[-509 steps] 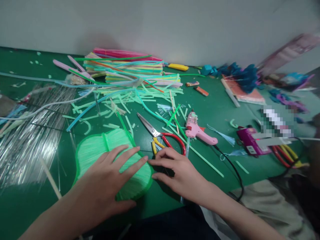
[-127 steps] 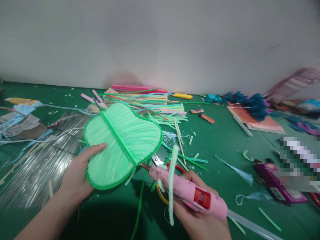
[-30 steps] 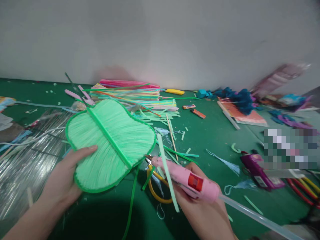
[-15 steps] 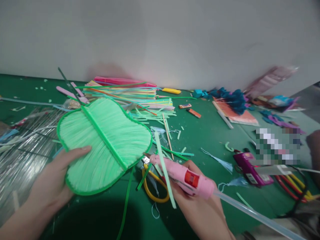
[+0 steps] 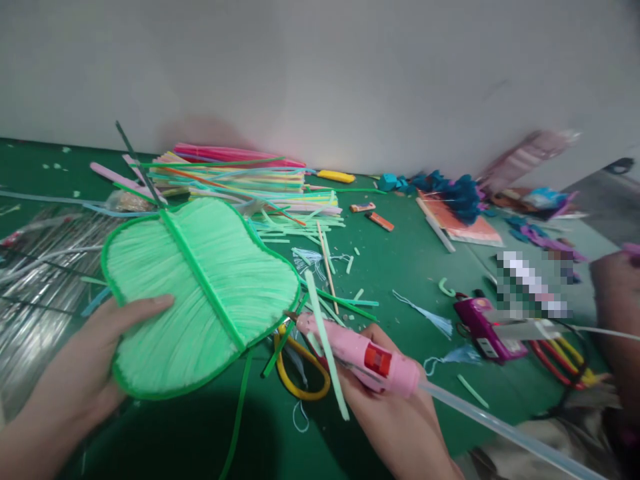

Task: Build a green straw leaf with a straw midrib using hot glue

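Observation:
My left hand (image 5: 95, 353) grips the lower left edge of a light green fan (image 5: 220, 267), thumb on its face. The fan has a darker green rim and a raised green midrib, with a thin dark stem out of its top. In my right hand (image 5: 395, 407) is a pink glue gun (image 5: 360, 353), a clear glue stick trailing from its rear. Its nozzle points at the fan's right edge; whether they touch I cannot tell. A pale green strip (image 5: 327, 347) lies across the glue gun. Yellow-handled scissors (image 5: 305, 393) lie below the nozzle, and a green strip (image 5: 237, 413) hangs below the fan.
Bundles of coloured pipe cleaners (image 5: 235, 177) lie by the wall. At left are many thin shiny wires (image 5: 45, 267). Blue tassels (image 5: 430, 317), a purple box-shaped device (image 5: 487, 330) and dark blue ruffled pieces (image 5: 455, 197) are on the right. Another person's arm (image 5: 617, 313) shows at the right edge.
The whole view has shifted slightly, with table things now further left. The fan and glue gun stay held close together. The other person's hand and arm have come further into view at right.

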`<state>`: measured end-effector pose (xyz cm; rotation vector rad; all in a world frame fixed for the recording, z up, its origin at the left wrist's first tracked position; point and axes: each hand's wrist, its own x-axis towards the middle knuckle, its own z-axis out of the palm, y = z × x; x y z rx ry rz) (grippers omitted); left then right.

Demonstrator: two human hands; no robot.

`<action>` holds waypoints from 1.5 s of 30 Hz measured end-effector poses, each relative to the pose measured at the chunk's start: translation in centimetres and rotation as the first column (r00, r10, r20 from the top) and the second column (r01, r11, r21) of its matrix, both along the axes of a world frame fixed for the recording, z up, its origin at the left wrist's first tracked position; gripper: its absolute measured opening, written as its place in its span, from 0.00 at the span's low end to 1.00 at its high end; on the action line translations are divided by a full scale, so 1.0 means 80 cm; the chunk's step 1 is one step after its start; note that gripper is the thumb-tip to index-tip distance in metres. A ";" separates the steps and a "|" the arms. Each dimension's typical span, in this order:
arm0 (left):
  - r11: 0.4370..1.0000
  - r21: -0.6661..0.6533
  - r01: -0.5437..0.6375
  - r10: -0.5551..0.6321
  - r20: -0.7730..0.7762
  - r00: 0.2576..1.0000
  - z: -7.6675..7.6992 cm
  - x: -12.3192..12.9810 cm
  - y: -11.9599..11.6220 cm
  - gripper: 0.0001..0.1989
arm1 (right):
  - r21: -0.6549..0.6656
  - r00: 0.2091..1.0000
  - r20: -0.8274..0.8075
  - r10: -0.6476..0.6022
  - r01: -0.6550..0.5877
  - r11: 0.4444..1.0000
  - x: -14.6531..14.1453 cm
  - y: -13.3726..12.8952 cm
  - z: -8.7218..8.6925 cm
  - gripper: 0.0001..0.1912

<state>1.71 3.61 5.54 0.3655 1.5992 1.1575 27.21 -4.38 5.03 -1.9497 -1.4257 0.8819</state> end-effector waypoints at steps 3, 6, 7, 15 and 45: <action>0.996 -0.071 0.052 -0.054 -0.028 0.998 -0.002 0.003 -0.002 0.29 | 0.043 0.999 0.036 -0.001 -0.001 0.999 0.008 -0.009 -0.004 0.10; 0.987 -0.120 0.109 -0.117 -0.057 0.992 -0.011 0.001 -0.004 0.31 | 0.075 0.998 0.066 0.019 -0.024 0.997 0.017 -0.016 -0.010 0.08; 0.984 -0.127 0.125 -0.134 -0.067 0.989 -0.015 0.001 -0.004 0.31 | 0.071 0.997 0.073 0.022 -0.027 0.997 0.020 -0.017 -0.013 0.07; 0.971 -0.191 0.141 -0.172 -0.154 0.973 -0.027 0.000 0.001 0.30 | -0.034 0.996 0.073 0.059 -0.056 0.998 0.027 -0.017 -0.027 0.07; 0.973 -0.182 0.144 -0.173 -0.158 0.972 -0.032 -0.005 0.002 0.29 | -0.083 0.949 0.274 0.157 -0.139 0.987 0.029 -0.004 -0.022 0.08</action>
